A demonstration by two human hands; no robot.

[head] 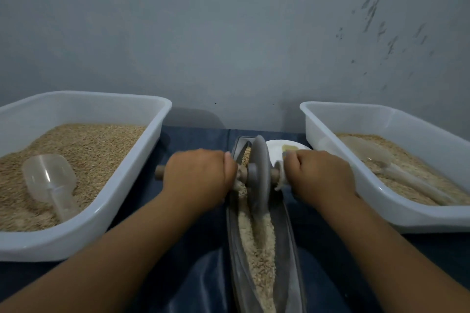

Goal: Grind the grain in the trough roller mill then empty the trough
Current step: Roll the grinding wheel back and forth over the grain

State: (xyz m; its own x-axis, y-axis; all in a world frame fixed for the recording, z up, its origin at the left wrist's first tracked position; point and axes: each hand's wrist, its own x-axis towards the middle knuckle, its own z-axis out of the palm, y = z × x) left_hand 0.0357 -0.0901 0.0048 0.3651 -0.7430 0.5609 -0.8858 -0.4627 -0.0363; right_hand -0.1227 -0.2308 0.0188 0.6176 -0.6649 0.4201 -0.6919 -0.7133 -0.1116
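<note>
Two hands work the mill: my left hand curls round the wooden axle on one side of the grey roller wheel, my right hand grips the other end, fingers wrapped tight (some pale cloth shows there). The wheel stands upright in the long dark trough, which lies on the blue-covered surface between two white tubs. Crushed grain fills the trough's channel nearer me.
</note>
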